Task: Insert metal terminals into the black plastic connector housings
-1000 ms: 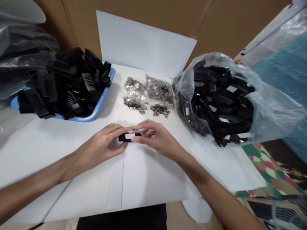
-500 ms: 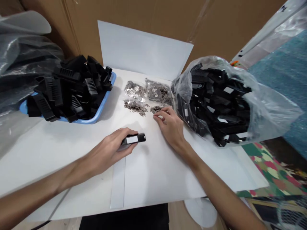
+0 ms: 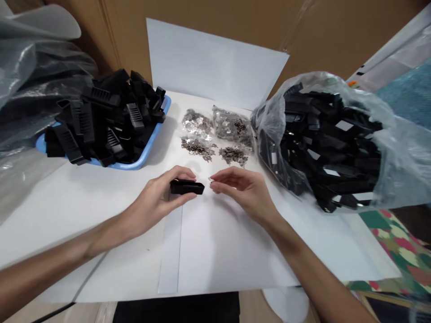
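Observation:
My left hand (image 3: 156, 197) grips a black plastic housing (image 3: 187, 187) between thumb and fingers, with one end pointing right. Just to the right of that end, my right hand (image 3: 242, 190) pinches a small metal piece (image 3: 211, 180), mostly hidden by the fingertips. A narrow gap separates the piece from the housing. Behind the hands lie two loose heaps of small metal pieces, a left heap (image 3: 198, 148) and a right heap (image 3: 233, 155).
Two clear bags of metal pieces, a left bag (image 3: 197, 122) and a right bag (image 3: 232, 125), lie behind the heaps. A blue basket (image 3: 143, 158) of black housings stands left. At right a large plastic bag (image 3: 397, 157) holds more. A white board (image 3: 215, 67) leans on cardboard.
My right hand has left the right heap and come toward the left hand with a small metal piece. My left hand has turned the housing, so its white label no longer shows.

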A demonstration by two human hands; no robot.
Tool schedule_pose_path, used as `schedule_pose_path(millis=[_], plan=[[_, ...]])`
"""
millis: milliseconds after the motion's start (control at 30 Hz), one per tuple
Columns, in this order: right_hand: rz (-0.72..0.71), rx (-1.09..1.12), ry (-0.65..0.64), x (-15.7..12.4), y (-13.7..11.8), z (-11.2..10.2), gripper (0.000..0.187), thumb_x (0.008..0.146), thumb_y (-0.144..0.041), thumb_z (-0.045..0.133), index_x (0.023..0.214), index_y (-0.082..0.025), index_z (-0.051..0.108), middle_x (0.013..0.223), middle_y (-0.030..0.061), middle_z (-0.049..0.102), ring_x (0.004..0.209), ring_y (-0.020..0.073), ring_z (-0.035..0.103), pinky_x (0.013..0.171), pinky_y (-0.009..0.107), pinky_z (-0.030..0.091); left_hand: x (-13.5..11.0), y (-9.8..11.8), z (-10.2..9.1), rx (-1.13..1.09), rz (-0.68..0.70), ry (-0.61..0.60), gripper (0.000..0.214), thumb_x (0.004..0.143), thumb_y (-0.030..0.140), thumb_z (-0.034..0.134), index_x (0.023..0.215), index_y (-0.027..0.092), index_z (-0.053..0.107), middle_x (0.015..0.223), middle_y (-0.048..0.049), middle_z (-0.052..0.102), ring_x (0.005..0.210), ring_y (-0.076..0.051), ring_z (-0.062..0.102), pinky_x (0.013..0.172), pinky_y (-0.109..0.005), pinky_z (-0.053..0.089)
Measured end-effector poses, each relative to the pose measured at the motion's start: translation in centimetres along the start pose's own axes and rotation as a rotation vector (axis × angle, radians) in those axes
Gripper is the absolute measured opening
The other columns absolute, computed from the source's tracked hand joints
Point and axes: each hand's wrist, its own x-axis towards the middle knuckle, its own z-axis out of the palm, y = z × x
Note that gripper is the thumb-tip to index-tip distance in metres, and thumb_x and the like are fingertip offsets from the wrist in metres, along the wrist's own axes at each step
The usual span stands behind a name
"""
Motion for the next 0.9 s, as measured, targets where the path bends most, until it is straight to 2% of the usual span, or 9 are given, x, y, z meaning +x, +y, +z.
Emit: schedule_pose_path(millis=[67, 167, 233, 333, 533, 633, 700, 800, 900], plan=[[0.036, 0.010, -0.006, 0.0, 0.0, -0.2, 0.027, 0.078, -0.045, 0.093, 0.091, -0.023, 0.084, 0.085, 0.0036, 0.080, 0.077, 0.0192, 0.076, 0.076, 0.036, 0.068, -0.1, -0.2, 0.0, 0.057, 0.051, 0.016, 0.022, 0.099, 0.032, 0.072, 0.120, 0.025, 0.071, 0.114, -0.0051, 0.078, 0.110, -0.023, 0.073, 0.090, -0.033, 0.061], [0.004, -0.001, -0.053, -0.2, -0.1, -0.3, 0.019, 0.082, -0.039, 0.091, 0.097, -0.027, 0.088, 0.091, 0.0042, 0.081, 0.086, 0.0193, 0.077, 0.083, 0.036, 0.067, -0.3, -0.5, 0.2, 0.111, 0.128, 0.050, 0.021, 0.099, 0.026, 0.072, 0.119, 0.025, 0.075, 0.115, -0.0045, 0.080, 0.108, -0.022, 0.075, 0.090, -0.033, 0.064], [-0.001, -0.020, -0.092, -0.3, -0.1, -0.3, 0.019, 0.085, -0.038, 0.088, 0.101, -0.029, 0.088, 0.096, 0.0048, 0.081, 0.090, 0.0197, 0.077, 0.086, 0.036, 0.067, -0.4, -0.6, 0.4, 0.133, 0.141, 0.067, 0.023, 0.099, 0.026, 0.071, 0.122, 0.025, 0.075, 0.117, -0.0042, 0.081, 0.103, -0.021, 0.078, 0.086, -0.031, 0.066], [0.052, -0.030, -0.126, -0.3, -0.2, -0.5, 0.020, 0.086, -0.041, 0.087, 0.101, -0.028, 0.088, 0.095, 0.0050, 0.081, 0.084, 0.0191, 0.077, 0.083, 0.037, 0.067, -0.7, -0.6, 0.5, 0.154, 0.150, 0.059, 0.026, 0.101, 0.024, 0.069, 0.127, 0.024, 0.073, 0.120, -0.0040, 0.081, 0.100, -0.020, 0.080, 0.081, -0.029, 0.068], [0.163, -0.085, -0.171, -0.1, -1.0, -1.0, 0.036, 0.082, -0.046, 0.088, 0.107, -0.020, 0.083, 0.083, 0.0050, 0.081, 0.075, 0.0204, 0.077, 0.076, 0.036, 0.066, -1.1, -0.6, 0.8, 0.259, 0.276, -0.001, 0.034, 0.102, 0.014, 0.062, 0.133, 0.026, 0.070, 0.126, -0.0042, 0.079, 0.114, -0.021, 0.076, 0.102, -0.035, 0.065], [0.219, -0.057, -0.189, 0.2, -1.2, -1.0, 0.048, 0.076, -0.047, 0.093, 0.110, -0.018, 0.077, 0.078, 0.0043, 0.080, 0.072, 0.0213, 0.078, 0.073, 0.036, 0.066, -1.3, -0.5, 1.0, 0.325, 0.344, -0.037, 0.038, 0.103, 0.010, 0.059, 0.136, 0.026, 0.068, 0.129, -0.0041, 0.079, 0.119, -0.021, 0.075, 0.104, -0.037, 0.065], [0.236, -0.049, -0.194, 0.3, -1.2, -0.9, 0.050, 0.074, -0.047, 0.094, 0.109, -0.017, 0.074, 0.075, 0.0035, 0.079, 0.070, 0.0209, 0.078, 0.072, 0.035, 0.065, -1.4, -0.5, 1.1, 0.354, 0.384, -0.044, 0.040, 0.103, 0.009, 0.060, 0.138, 0.026, 0.067, 0.131, -0.0040, 0.079, 0.122, -0.021, 0.075, 0.105, -0.037, 0.064], [0.193, -0.061, -0.181, 0.3, -1.1, -0.7, 0.040, 0.081, -0.046, 0.090, 0.105, -0.018, 0.075, 0.078, 0.0030, 0.077, 0.070, 0.0182, 0.075, 0.069, 0.032, 0.065, -1.4, -0.4, 1.1, 0.313, 0.388, 0.006, 0.041, 0.101, 0.009, 0.063, 0.137, 0.028, 0.068, 0.131, -0.0028, 0.079, 0.121, -0.020, 0.076, 0.100, -0.032, 0.066], [0.104, -0.033, -0.225, 0.0, -1.0, -0.7, 0.031, 0.089, -0.044, 0.083, 0.109, -0.021, 0.078, 0.098, 0.0053, 0.080, 0.088, 0.0196, 0.078, 0.079, 0.034, 0.068, -1.3, 0.1, 1.1, 0.231, 0.338, 0.118, 0.036, 0.099, 0.014, 0.071, 0.131, 0.030, 0.070, 0.124, -0.0019, 0.080, 0.111, -0.019, 0.079, 0.091, -0.028, 0.068]])
